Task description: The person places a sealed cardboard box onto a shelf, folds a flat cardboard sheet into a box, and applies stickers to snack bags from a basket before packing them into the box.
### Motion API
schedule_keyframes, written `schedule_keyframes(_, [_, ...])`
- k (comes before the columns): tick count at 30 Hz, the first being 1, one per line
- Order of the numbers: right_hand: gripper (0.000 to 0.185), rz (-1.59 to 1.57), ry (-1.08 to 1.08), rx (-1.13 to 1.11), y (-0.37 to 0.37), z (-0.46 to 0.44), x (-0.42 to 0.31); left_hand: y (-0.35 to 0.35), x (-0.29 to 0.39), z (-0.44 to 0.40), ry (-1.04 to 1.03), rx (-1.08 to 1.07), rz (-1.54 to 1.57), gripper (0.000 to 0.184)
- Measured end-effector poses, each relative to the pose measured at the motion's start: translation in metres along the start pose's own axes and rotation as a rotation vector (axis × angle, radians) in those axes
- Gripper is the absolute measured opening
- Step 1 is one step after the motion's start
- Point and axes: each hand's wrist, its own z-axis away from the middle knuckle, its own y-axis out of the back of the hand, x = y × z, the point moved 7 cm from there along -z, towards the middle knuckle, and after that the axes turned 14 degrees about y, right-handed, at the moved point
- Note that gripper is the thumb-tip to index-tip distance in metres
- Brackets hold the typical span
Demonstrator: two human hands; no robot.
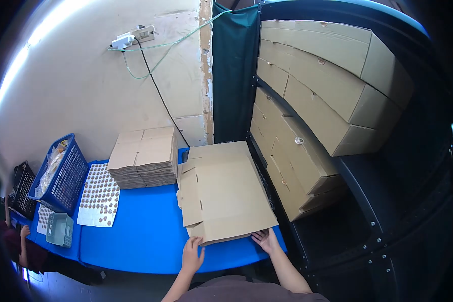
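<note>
Cardboard [229,189] lies just beyond both loosely spread grips. Left hand [190,257] touches its corner, right hand [268,241] its edge, apparently for steadiness.

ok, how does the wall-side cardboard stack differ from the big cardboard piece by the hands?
Stack: many piled layers, smaller top. Big piece: broader face, slots down its left side.
Stack: neither hand on it. Big piece: left hand and right hand at its near edge.
Both: brown cardboard.
</note>
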Motion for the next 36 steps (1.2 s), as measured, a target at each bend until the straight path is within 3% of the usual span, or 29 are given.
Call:
schedule_keyframes(3, [0.054,-0.119,-0.055,-0.007,-0.008,0.001,0.003,-0.017,0.001,-0.004,-0.068,-0.046,-0.241,0.067])
schedule_keyframes(7, [0.044,-0.204,-0.065,-0.079,-0.011,0.001,0.005,-0.020,0.029,-0.017,-0.080,-0.008,-0.588,0.075])
schedule_keyframes(9, [0.031,-0.371,-0.121,-0.177,-0.029,0.003,-0.002,-0.039,0.034,-0.028,-0.200,-0.029,-0.878,0.085])
schedule_keyframes(12, [0.029,-0.259,-0.066,-0.187,-0.042,0.005,-0.013,-0.059,0.040,-0.037,-0.268,-0.037,-0.896,0.085])
schedule_keyframes(14, [0.028,-0.218,-0.039,-0.201,-0.046,0.007,-0.017,-0.064,0.040,-0.043,-0.230,-0.109,-0.841,0.075])
schedule_keyframes(16, [0.026,-0.166,-0.009,-0.186,-0.044,0.010,-0.018,-0.084,0.018,-0.048,-0.237,-0.249,-0.487,0.061])
schedule_keyframes(17, [0.026,-0.170,-0.007,-0.182,-0.040,0.010,-0.017,-0.087,0.011,-0.045,-0.241,-0.253,-0.488,0.061])
schedule_keyframes(19, [0.033,-0.080,0.055,-0.143,-0.026,0.001,-0.017,-0.074,0.025,-0.047,-0.370,-0.092,-0.483,0.048])
schedule_keyframes(22, [0.035,-0.080,0.129,0.009,0.014,-0.013,-0.007,-0.056,0.041,-0.055,-0.376,-0.010,-0.356,0.040])
schedule_keyframes(26, [0.054,-0.077,0.020,0.078,0.009,-0.003,-0.011,-0.036,0.065,-0.062,-0.415,0.052,-0.318,0.034])
schedule_keyframes(32, [0.070,-0.110,0.117,-0.085,-0.034,-0.014,-0.041,-0.012,0.082,-0.052,-0.428,0.030,-0.262,0.031])
schedule_keyframes(36, [0.050,-0.299,0.108,-0.073,-0.021,-0.036,-0.024,-0.007,0.087,-0.043,-0.447,0.033,-0.298,0.032])
